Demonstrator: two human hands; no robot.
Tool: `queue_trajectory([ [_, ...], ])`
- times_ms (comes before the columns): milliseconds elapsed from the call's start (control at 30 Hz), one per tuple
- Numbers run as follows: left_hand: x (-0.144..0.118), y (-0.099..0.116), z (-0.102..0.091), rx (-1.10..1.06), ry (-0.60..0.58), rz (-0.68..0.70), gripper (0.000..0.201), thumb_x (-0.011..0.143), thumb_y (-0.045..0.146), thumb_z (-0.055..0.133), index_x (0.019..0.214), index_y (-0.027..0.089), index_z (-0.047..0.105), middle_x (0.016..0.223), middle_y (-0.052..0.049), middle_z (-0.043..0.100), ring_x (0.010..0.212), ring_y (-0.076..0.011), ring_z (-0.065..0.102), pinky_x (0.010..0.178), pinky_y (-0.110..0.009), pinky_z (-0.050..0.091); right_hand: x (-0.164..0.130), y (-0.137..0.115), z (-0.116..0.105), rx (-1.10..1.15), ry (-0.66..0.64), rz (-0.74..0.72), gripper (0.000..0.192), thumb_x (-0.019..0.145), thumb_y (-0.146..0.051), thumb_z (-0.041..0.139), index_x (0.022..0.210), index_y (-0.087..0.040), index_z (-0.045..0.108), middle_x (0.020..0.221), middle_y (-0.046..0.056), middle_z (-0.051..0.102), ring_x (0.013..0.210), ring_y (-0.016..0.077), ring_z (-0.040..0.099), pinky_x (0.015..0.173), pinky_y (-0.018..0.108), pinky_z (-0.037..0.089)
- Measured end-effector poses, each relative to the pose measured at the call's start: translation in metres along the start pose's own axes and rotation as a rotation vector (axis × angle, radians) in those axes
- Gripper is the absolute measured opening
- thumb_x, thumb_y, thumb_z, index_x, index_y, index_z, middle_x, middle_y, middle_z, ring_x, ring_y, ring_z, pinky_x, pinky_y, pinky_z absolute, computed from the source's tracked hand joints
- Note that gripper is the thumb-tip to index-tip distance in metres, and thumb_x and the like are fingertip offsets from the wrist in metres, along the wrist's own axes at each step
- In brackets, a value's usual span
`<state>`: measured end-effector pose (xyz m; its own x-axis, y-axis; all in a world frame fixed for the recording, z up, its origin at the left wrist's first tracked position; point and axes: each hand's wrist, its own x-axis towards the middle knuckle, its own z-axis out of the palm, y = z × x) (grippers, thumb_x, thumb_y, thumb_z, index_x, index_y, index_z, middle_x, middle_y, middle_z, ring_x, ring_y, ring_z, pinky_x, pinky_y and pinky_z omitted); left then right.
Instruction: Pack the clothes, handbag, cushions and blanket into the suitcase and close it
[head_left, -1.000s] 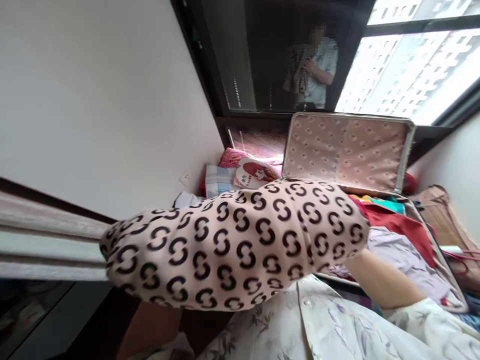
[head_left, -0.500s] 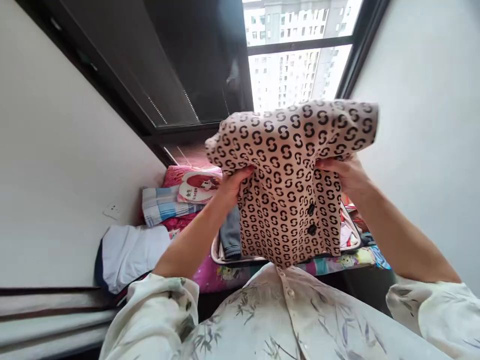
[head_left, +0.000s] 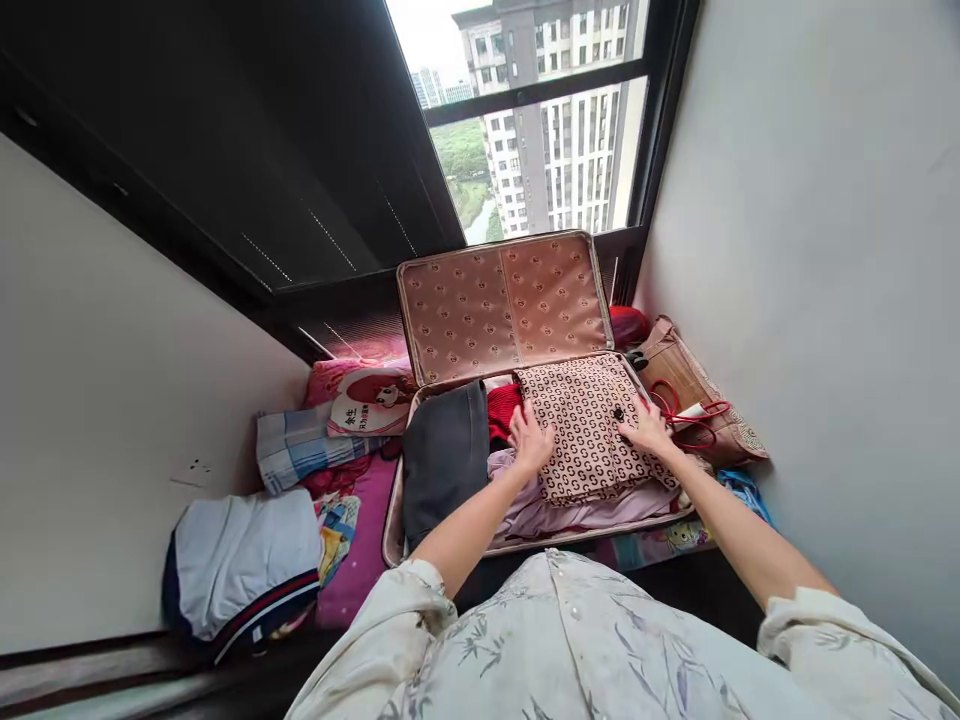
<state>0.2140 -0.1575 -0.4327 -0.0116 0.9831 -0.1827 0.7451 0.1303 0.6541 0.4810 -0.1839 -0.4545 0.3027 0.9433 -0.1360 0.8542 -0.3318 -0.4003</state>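
The garment (head_left: 581, 430) lies folded in the right part of the open suitcase (head_left: 469, 320), on top of lilac cloth (head_left: 523, 518). The left hand (head_left: 531, 440) rests at its left edge, fingers spread and not closed into a fist. The right hand (head_left: 646, 428) rests at the opposite edge beside a button (head_left: 619, 412), thumb and fingers parted; whether either hand pinches the fabric cannot be told. Placement at opposite edges probably keeps the fold square and flat. The raised lid leaves the base accessible from the front.

Materials: the garment is beige with a repeated dark motif, folded to a near-rectangle; the button is dark and round. The grey cloth (head_left: 444, 460) forms a smooth, thick block on the left — red cloth (head_left: 501, 406), apparently ribbed, shows between the two. The lilac cloth is thin-looking and crumpled. The lid lining is pinkish, patterned and slightly glossy.
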Motion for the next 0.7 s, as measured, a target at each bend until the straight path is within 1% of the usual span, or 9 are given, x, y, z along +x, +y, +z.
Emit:
queue_trajectory([
  [67,-0.009,-0.004,0.015,0.265,-0.059,0.259,0.094,0.088,0.049,0.074,0.169,0.032,0.030,0.178,-0.015,0.012,0.163,-0.0481,0.002,0.126,-0.072,0.012,0.000,0.000,0.006,-0.134,0.080,-0.099,0.084,0.093,-0.056,0.062,0.168,-0.030,0.036,0.174,0.019,0.020,0.156,0.0462,0.026,0.117,0.065,0.035],
  [133,-0.016,-0.016,0.024,0.459,-0.232,0.436,0.098,0.085,0.052,0.076,0.170,0.036,0.029,0.179,-0.013,0.008,0.161,-0.0528,-0.003,0.122,-0.080,0.007,-0.002,-0.001,0.014,-0.181,0.118,-0.252,0.080,0.095,-0.062,0.060,0.167,-0.037,0.037,0.178,0.011,0.010,0.161,0.0462,0.009,0.121,0.068,0.027],
  [233,-0.026,-0.047,0.029,0.592,-0.507,0.504,0.098,0.086,0.055,0.072,0.170,0.040,0.026,0.180,-0.012,0.000,0.160,-0.0556,-0.004,0.117,-0.085,0.007,-0.014,0.000,0.036,-0.269,-0.053,-0.378,0.074,0.096,-0.065,0.056,0.165,-0.045,0.039,0.179,0.008,0.012,0.161,0.0480,0.009,0.118,0.073,0.026],
  [300,-0.032,-0.065,0.027,0.623,-0.610,0.518,0.097,0.086,0.057,0.070,0.171,0.040,0.024,0.180,-0.012,-0.003,0.160,-0.0559,-0.005,0.118,-0.084,0.008,-0.025,0.006,0.052,-0.314,-0.208,-0.381,0.074,0.096,-0.067,0.055,0.165,-0.048,0.037,0.179,0.009,0.013,0.160,0.0497,0.013,0.115,0.075,0.029],
  [367,-0.036,-0.073,0.021,0.629,-0.663,0.528,0.099,0.085,0.057,0.070,0.171,0.039,0.024,0.180,-0.013,-0.003,0.160,-0.0566,-0.003,0.119,-0.082,0.008,-0.034,0.011,0.061,-0.349,-0.279,-0.367,0.076,0.095,-0.068,0.055,0.165,-0.049,0.035,0.179,0.011,0.013,0.160,0.0507,0.015,0.113,0.075,0.032],
  [433,-0.042,-0.068,0.014,0.620,-0.667,0.530,0.099,0.085,0.057,0.072,0.170,0.037,0.027,0.179,-0.016,0.003,0.159,-0.0576,0.003,0.118,-0.083,0.010,-0.036,0.010,0.057,-0.385,-0.262,-0.373,0.076,0.094,-0.069,0.057,0.164,-0.048,0.037,0.178,0.013,0.018,0.158,0.0511,0.020,0.111,0.075,0.034],
  [533,-0.054,-0.050,0.005,0.576,-0.556,0.589,0.082,0.088,0.057,0.072,0.162,0.030,0.046,0.174,-0.021,0.023,0.157,-0.0564,0.018,0.116,-0.084,0.017,-0.025,-0.012,0.035,-0.422,-0.044,-0.497,0.071,0.096,-0.066,0.055,0.163,-0.044,0.043,0.176,0.013,0.024,0.157,0.0499,0.021,0.112,0.073,0.033],
  [633,-0.060,-0.040,-0.007,0.436,-0.441,0.735,0.052,0.094,0.050,0.070,0.138,0.022,0.069,0.160,-0.022,0.046,0.150,-0.0475,0.039,0.114,-0.074,0.036,-0.002,-0.061,0.025,-0.375,0.231,-0.642,0.069,0.100,-0.062,0.049,0.166,-0.041,0.039,0.177,0.012,0.021,0.159,0.0493,0.014,0.115,0.071,0.030],
  [700,-0.058,-0.049,-0.022,0.222,-0.372,0.791,0.035,0.095,0.040,0.071,0.124,0.021,0.076,0.148,-0.020,0.059,0.138,-0.0370,0.055,0.112,-0.058,0.048,0.009,-0.098,0.038,-0.341,0.281,-0.665,0.069,0.102,-0.063,0.044,0.167,-0.041,0.038,0.177,0.013,0.018,0.159,0.0504,0.012,0.113,0.071,0.030],
])
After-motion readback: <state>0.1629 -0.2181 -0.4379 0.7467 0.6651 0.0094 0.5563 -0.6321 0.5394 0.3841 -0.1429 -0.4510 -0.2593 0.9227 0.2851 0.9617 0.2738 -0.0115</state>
